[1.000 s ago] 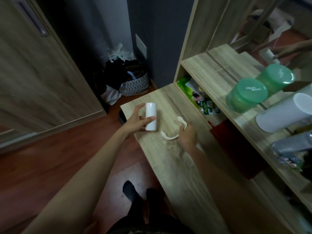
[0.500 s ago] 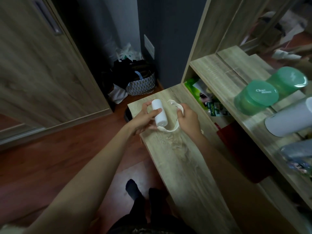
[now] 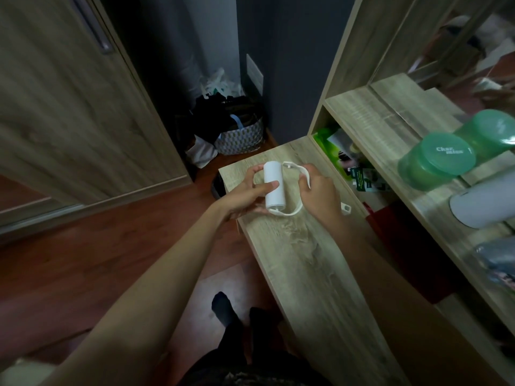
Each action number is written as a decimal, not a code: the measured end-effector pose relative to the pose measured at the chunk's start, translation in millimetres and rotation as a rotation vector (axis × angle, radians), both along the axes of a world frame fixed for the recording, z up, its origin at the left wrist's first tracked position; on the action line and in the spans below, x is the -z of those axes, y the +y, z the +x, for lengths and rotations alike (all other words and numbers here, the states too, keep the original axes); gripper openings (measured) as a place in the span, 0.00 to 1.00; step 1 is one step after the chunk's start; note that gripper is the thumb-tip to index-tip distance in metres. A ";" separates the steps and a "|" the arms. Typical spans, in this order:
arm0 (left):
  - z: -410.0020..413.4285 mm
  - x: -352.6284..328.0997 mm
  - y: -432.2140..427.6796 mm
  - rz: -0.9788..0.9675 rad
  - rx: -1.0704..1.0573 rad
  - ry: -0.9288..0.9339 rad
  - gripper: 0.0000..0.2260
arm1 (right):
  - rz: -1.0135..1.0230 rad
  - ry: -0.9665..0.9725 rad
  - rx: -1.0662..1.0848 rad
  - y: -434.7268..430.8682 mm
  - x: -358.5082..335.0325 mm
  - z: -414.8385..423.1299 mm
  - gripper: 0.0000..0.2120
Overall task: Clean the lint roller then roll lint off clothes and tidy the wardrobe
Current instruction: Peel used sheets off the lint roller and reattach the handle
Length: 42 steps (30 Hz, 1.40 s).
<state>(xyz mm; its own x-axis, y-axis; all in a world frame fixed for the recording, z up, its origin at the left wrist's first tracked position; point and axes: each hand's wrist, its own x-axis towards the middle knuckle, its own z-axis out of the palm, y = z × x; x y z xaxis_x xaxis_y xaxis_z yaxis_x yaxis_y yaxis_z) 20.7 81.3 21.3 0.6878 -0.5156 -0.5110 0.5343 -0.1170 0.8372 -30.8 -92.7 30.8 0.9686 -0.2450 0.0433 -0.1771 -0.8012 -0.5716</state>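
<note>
At frame centre we grip the white roll [image 3: 274, 188] in our left hand [image 3: 245, 195] and pinch its curved handle [image 3: 302, 185] with our right hand [image 3: 320, 195], 1 stage begun, clothes and wardrobe untouched.

Bare forearms — no sleeves, dark socks [image 3: 223, 307], dark clothing at the lap [image 3: 250, 369]

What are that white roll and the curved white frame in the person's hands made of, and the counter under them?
The white roll looks like matte paper, probably sticky sheets: no shine. The curved white frame looks like smooth moulded plastic, thin with a faint sheen. The counter shows pale printed-looking wood grain, likely laminate rather than solid wood, though I can't be sure.
</note>
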 end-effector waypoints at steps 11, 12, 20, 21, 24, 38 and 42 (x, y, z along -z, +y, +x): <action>1.1 -0.2 0.1 0.031 0.013 -0.053 0.24 | -0.038 0.000 0.006 4.5 -2.6 1.6 0.15; 1.2 0.1 -0.1 0.041 0.016 -0.062 0.24 | -0.045 0.003 0.009 4.8 -2.3 1.9 0.15; -2.6 0.5 -1.8 0.120 0.018 -0.132 0.26 | -0.077 0.022 0.077 7.7 2.6 5.5 0.13; -3.4 0.5 -1.9 0.132 0.019 -0.148 0.25 | -0.077 0.025 0.090 7.9 3.2 5.7 0.13; -5.3 0.5 -3.3 0.160 0.025 -0.213 0.24 | -0.064 0.056 0.137 8.3 5.3 6.8 0.15; -0.4 -0.3 -3.4 0.261 0.203 -0.296 0.25 | -0.016 0.142 0.211 15.9 14.6 13.8 0.15; -1.7 0.8 -4.5 0.263 0.176 -0.312 0.26 | -0.023 0.150 0.185 13.5 17.6 15.7 0.15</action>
<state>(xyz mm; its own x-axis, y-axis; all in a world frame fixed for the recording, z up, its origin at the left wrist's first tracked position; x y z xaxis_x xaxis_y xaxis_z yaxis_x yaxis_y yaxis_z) 19.0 76.8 20.5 0.7432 -0.5190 -0.4223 0.2137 -0.4140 0.8848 -15.1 -79.2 13.2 0.9035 -0.4191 -0.0897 -0.4031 -0.7599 -0.5100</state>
